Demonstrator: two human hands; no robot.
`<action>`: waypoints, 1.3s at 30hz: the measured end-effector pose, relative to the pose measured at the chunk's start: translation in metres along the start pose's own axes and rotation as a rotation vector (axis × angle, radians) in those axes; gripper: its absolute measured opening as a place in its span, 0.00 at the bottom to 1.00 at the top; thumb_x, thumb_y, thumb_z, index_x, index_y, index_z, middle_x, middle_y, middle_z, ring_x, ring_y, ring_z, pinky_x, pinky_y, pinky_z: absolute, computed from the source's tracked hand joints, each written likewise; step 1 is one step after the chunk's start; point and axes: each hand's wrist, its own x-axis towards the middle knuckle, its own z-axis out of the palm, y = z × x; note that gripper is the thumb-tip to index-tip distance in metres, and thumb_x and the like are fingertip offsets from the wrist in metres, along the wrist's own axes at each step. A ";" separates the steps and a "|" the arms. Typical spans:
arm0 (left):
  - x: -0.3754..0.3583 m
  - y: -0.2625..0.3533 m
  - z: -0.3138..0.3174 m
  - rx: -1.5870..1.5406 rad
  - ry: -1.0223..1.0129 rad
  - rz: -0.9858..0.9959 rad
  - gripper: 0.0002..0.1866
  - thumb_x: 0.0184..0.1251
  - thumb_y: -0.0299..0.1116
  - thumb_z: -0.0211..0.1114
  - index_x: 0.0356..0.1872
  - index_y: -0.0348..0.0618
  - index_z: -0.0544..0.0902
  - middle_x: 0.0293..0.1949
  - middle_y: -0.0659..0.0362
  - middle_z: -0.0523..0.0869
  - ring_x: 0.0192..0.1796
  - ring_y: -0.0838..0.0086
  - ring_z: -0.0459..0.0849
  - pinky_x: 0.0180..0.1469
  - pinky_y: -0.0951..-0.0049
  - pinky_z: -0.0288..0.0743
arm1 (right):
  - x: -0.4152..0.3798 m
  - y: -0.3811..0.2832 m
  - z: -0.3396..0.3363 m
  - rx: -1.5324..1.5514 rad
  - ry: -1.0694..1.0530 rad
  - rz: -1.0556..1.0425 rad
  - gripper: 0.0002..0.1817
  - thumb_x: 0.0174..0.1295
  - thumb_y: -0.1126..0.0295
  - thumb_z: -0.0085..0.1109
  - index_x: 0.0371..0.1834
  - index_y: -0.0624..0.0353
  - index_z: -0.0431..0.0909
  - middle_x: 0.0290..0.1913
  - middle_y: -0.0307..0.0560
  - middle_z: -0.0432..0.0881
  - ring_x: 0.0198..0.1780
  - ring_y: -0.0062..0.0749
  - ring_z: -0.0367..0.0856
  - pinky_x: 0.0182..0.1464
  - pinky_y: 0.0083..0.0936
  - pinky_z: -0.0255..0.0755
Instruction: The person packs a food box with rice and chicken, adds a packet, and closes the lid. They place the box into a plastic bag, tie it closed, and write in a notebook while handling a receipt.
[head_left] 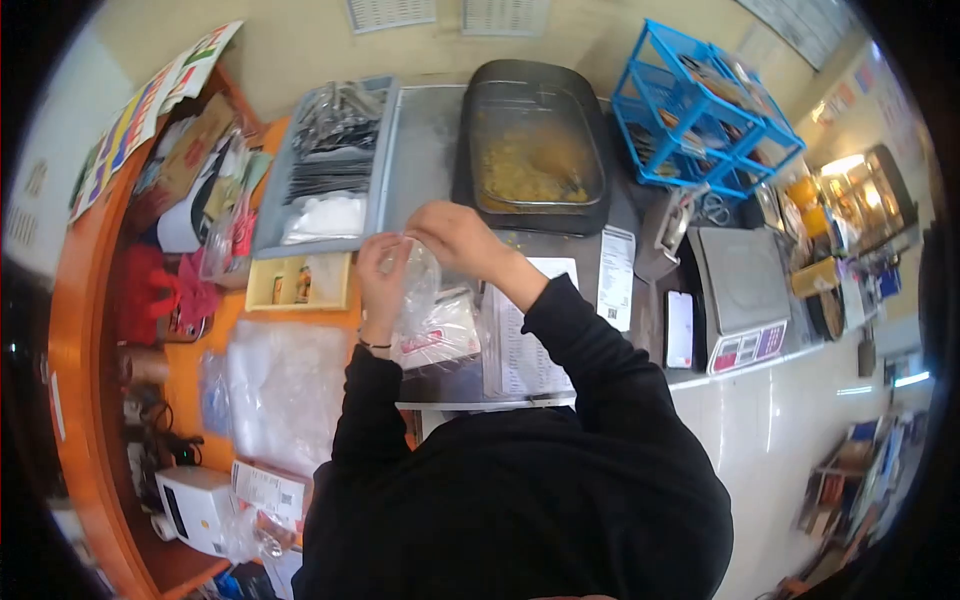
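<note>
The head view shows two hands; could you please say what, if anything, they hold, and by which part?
The left hand and right hand both hold a clear plastic bag, gripping it near its upper end.

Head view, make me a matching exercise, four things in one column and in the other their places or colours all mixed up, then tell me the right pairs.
Things
1. Phone
2. Clear bag
3. Rack
4. Box

Places or colours
A. Blue
B. Yellow, with compartments
C. Beside the scale
D. Between the left hand and the right hand

Right pairs: 1-C, 2-D, 3-A, 4-B
</note>
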 end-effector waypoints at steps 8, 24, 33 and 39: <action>-0.046 0.042 -0.037 0.082 0.211 0.335 0.15 0.59 0.24 0.52 0.48 0.36 0.65 0.44 0.52 0.68 0.48 0.68 0.68 0.54 0.70 0.60 | -0.126 0.078 0.016 -0.674 -0.633 0.254 0.06 0.44 0.71 0.52 0.19 0.59 0.78 0.30 0.49 0.76 0.32 0.39 0.77 0.34 0.30 0.71; -0.201 0.058 0.121 0.209 -0.904 0.278 0.16 0.50 0.30 0.62 0.43 0.42 0.74 0.45 0.51 0.73 0.51 0.59 0.69 0.53 0.59 0.61 | -0.136 0.085 -0.117 -0.706 -0.268 0.205 0.04 0.43 0.72 0.52 0.23 0.60 0.73 0.27 0.51 0.76 0.31 0.44 0.77 0.33 0.35 0.71; -0.213 0.028 0.217 0.579 -0.973 0.337 0.22 0.57 0.45 0.55 0.52 0.47 0.71 0.57 0.53 0.65 0.63 0.62 0.58 0.59 0.40 0.37 | -0.291 0.052 -0.204 0.210 0.539 1.148 0.04 0.52 0.77 0.53 0.29 0.66 0.72 0.24 0.41 0.75 0.24 0.20 0.74 0.26 0.17 0.69; -0.212 0.029 0.219 0.624 -0.974 0.348 0.22 0.57 0.45 0.55 0.51 0.48 0.71 0.56 0.54 0.66 0.61 0.64 0.60 0.59 0.40 0.39 | -0.305 0.056 -0.181 0.013 0.437 1.024 0.03 0.48 0.77 0.57 0.24 0.65 0.75 0.21 0.38 0.77 0.24 0.15 0.72 0.28 0.15 0.67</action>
